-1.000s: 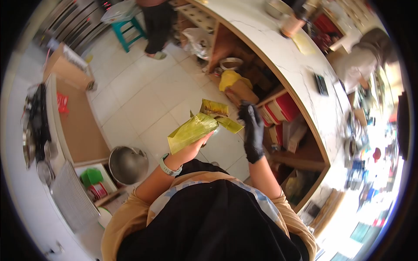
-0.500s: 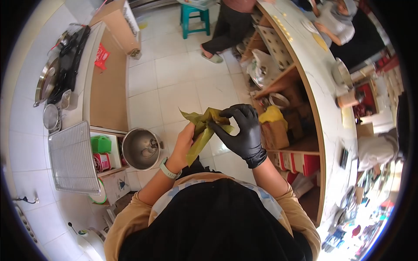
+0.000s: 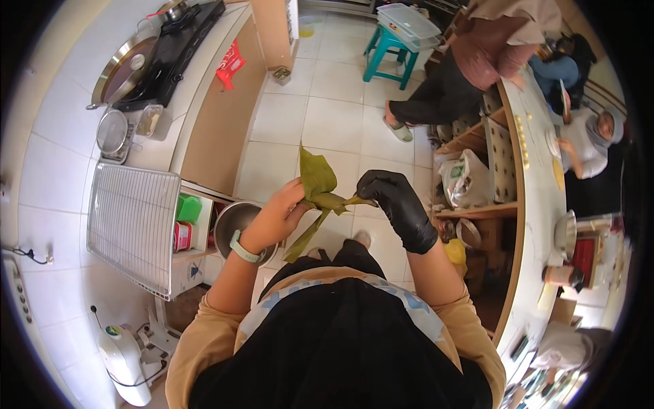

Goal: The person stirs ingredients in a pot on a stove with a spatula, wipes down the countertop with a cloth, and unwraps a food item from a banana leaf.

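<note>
Tiled floor, held leaf, green container in cabinet

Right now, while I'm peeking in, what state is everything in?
Leaf: folded, loose ends sticking out
Left hand: bare, closed on the leaf
Right hand: black-gloved, pinching a leaf end
Steel bowl: partly hidden
Teal stool: upright, loaded
White plastic bag: crumpled, contents unclear

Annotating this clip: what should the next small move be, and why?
Probably a gentle outward pull by the gloved right hand: it pinches the narrow end of the green leaf, while the left hand grips the leaf's opposite side and could brace it.
</note>
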`<state>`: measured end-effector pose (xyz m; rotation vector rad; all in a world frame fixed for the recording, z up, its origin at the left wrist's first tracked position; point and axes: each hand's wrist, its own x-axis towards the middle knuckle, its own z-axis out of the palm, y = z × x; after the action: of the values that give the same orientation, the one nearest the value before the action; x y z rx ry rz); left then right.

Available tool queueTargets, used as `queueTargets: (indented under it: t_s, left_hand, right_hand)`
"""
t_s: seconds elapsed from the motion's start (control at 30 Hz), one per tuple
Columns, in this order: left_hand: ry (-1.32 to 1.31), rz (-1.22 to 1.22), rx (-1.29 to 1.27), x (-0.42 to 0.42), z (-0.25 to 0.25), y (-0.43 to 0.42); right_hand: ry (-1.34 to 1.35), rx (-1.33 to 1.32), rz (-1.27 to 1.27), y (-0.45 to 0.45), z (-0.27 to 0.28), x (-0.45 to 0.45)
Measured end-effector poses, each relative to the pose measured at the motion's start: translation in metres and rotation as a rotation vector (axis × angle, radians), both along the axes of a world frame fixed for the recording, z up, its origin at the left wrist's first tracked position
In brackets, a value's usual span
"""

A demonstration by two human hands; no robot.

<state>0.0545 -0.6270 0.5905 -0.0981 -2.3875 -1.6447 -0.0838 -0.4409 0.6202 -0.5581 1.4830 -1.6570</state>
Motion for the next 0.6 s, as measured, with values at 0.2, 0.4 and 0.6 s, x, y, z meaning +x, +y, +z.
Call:
queueTargets:
  t_s: [0.2, 0.4, 0.6]
  left_hand:
    - [-0.029, -0.014, -0.109, -0.033, 0.011, -0.042]
    - [-0.095, -0.085, -0.137, -0.102, 0.001, -0.059]
    - [-0.296, 0.079, 0.514, -0.188, -0.013, -0.051]
  right_hand:
    - [0.000, 0.211, 0.377, -0.041, 0.009, -0.060]
    - [0.164, 0.089, 0.512, -0.075, -0.002, -0.142]
    - [0.591, -0.047, 0.191, -0.083, 0.001, -0.245]
